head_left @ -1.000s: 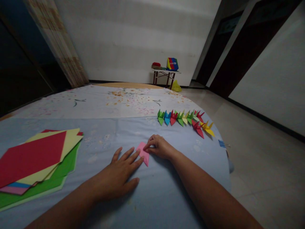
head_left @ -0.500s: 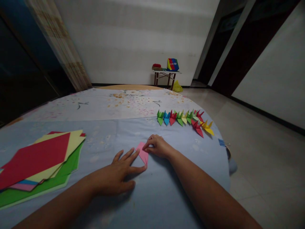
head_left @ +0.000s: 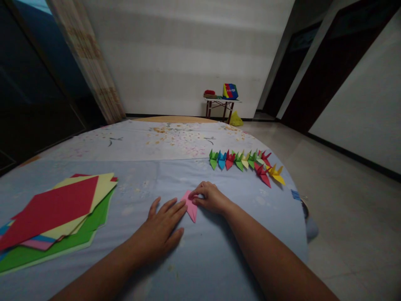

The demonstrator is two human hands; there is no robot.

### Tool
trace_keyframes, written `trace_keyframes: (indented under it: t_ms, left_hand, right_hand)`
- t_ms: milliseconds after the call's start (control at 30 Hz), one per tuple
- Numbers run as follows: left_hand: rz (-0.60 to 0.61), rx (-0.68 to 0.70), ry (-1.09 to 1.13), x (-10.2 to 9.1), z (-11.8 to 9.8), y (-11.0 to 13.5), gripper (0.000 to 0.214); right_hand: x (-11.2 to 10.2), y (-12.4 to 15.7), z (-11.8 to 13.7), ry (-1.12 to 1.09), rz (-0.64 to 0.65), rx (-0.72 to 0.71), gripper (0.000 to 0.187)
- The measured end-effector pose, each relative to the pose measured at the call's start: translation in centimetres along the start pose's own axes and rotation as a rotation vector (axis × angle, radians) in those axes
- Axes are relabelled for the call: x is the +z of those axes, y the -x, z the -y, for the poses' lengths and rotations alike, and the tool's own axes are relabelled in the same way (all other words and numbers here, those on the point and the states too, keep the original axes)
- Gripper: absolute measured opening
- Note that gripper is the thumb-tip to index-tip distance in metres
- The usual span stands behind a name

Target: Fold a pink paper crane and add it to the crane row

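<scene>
Pale wall (head_left: 181, 54) and dim light stand behind a round table covered with a light-blue floral cloth (head_left: 219, 255), white-patterned at its far side. Near the middle of the blue part lies a small pink folded-paper piece (head_left: 192, 212), narrow and kite-like, its long axis running away from the person, its sharp tip pointing back toward them and slightly right. It sits between the hands, touched by both, so neither is clearly nearer. From the left hand (head_left: 167, 220), spread flat with the thumb well apart, it lies just beyond the fingertips, which rest on its left edge. From the right hand (head_left: 209, 197) it lies to the left; thumb and forefinger are drawn narrowly together at its upper right edge, though whether they pinch a layer or only press it cannot be told. Those fingers hide that edge, and the creases barely show. Leftward, a stack of flat coloured paper sheets (head_left: 67, 205) is cut off by the frame; well beyond the right hand stand small folded-paper birds (head_left: 229, 160), overlapping too closely to count surely.
</scene>
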State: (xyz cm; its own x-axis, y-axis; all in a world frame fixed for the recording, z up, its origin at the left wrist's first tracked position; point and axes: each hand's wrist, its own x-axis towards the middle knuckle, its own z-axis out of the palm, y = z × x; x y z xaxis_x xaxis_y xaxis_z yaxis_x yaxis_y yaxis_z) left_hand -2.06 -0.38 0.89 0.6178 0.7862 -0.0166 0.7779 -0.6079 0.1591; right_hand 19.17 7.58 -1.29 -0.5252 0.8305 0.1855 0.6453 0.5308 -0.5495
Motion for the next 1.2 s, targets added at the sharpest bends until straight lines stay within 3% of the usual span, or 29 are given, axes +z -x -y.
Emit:
trace_keyframes:
  t_ms: [333,933,1200]
  left_hand:
    - [-0.013,-0.064,-0.031,0.2,-1.1,0.0,0.050]
    - [-0.057,-0.120,-0.043,1.4,-1.0,0.0,0.048]
    - [-0.049,0.012,-0.052,0.7,0.2,0.6,0.049]
  right_hand:
    - [0.3,-0.1,-0.3,0.002,-0.009,0.002,0.020]
    - [0.5,0.0,-0.6,0.058,-0.007,-0.051,0.023]
    - [0.3,-0.1,-0.4,0.071,0.013,-0.031,0.023]
